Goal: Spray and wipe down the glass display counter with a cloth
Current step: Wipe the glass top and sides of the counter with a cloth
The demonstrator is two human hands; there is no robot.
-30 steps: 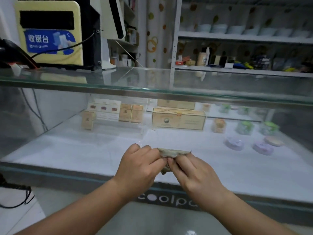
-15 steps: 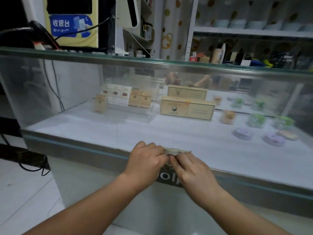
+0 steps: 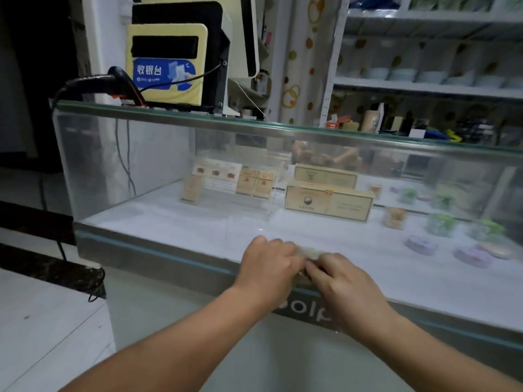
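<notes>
The glass display counter (image 3: 141, 165) fills the middle of the view, its front pane facing me. My left hand (image 3: 268, 264) and my right hand (image 3: 345, 281) are together in front of the pane's lower edge, fingers curled. Between them they pinch a small folded greyish cloth (image 3: 310, 253), mostly hidden by the fingers and blurred. No spray bottle is in view.
Inside the case stand cigarette packs (image 3: 226, 176), long cartons (image 3: 328, 203) and small round tins (image 3: 469, 256). On the countertop at the left sit a barcode scanner (image 3: 99, 83) and a yellow payment terminal (image 3: 167, 63). Shelves with goods run behind. White floor tiles lie at lower left.
The view has dropped and pulled back, so the counter's front pane and left end now show. Both hands stay together on the cloth, lower against the counter's front edge.
</notes>
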